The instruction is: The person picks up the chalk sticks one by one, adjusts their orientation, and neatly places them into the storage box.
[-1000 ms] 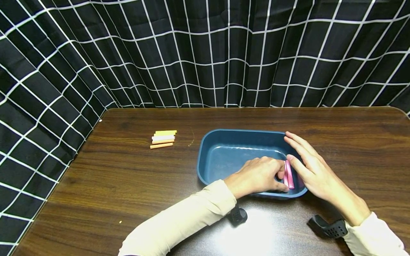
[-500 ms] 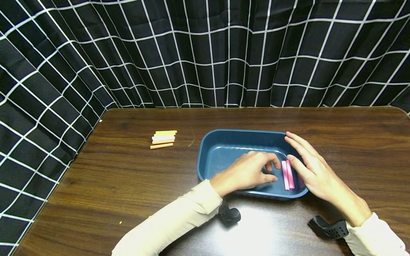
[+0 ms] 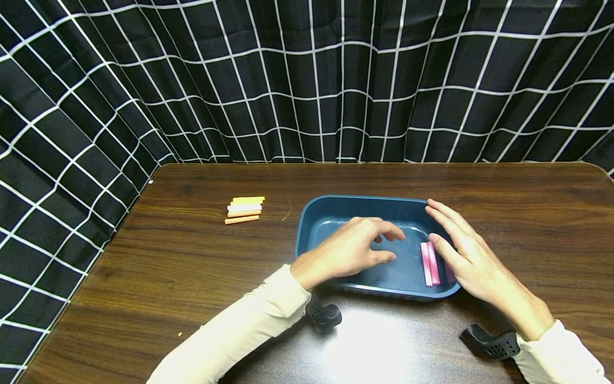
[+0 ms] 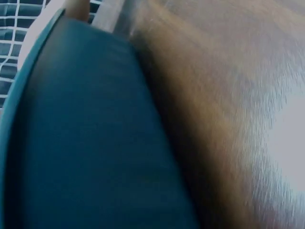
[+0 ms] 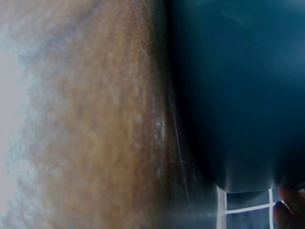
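Two pink chalk sticks [image 3: 429,264] lie side by side at the right end of a dark blue rectangular box [image 3: 364,198]. Over the box's middle hovers my left hand [image 3: 350,248], thumb and fingers apart, with nothing between them. My right hand [image 3: 472,261] rests at the box's right rim, its fingers extended along the edge. The left wrist view is mostly filled by the blue outer wall [image 4: 95,133]. In the right wrist view the same wall [image 5: 243,95] fills the right side, with fingertips [image 5: 286,210] at the lower corner.
Several yellow, white and orange chalk sticks [image 3: 245,208] lie grouped on the wooden table [image 3: 144,277], left of the box. A tiny crumb [image 3: 180,334] sits nearer the front. Black curtains with a white grid [image 3: 297,80] hang behind the table and at the left.
My left hand has let go of the pink chalk and drawn back leftward, its fingers spreading. The two pink sticks stay in the box. My right hand has barely moved.
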`<state>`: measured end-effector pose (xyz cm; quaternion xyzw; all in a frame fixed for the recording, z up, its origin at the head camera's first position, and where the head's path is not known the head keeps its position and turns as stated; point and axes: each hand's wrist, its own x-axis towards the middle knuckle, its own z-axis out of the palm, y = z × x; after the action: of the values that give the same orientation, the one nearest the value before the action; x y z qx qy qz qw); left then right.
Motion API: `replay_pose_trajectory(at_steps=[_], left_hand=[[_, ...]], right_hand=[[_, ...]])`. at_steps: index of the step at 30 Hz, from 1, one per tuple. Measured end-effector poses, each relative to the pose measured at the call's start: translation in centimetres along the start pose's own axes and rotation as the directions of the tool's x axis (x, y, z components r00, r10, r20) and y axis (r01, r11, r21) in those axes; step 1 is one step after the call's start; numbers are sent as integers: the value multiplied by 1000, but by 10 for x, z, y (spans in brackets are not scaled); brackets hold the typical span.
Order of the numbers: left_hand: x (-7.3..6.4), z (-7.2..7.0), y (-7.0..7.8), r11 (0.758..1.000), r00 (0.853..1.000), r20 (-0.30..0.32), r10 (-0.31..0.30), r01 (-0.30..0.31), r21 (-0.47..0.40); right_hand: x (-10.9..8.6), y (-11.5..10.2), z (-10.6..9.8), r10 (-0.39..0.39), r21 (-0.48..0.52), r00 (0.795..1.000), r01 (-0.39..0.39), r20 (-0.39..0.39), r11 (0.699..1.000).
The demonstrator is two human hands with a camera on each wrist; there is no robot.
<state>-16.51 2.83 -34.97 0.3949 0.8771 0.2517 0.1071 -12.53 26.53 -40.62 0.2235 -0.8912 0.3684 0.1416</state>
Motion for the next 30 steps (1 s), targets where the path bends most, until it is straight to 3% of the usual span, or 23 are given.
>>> replay_pose_trajectory(at_steps=[14, 24, 30], left_hand=[[-22, -32, -22, 993, 993, -111, 45, -57, -107], [-32, -46, -37, 994, 982, -184, 51, -67, -85], [-37, -51, -43, 998, 981, -195, 10, -22, -59]], right_hand=[[0, -1, 1, 9, 1, 1000, -9, -4, 1000], [0, -1, 1, 14, 5, 1000, -14, -1, 1000], [0, -2, 0, 12, 4, 1000, -12, -3, 1000]])
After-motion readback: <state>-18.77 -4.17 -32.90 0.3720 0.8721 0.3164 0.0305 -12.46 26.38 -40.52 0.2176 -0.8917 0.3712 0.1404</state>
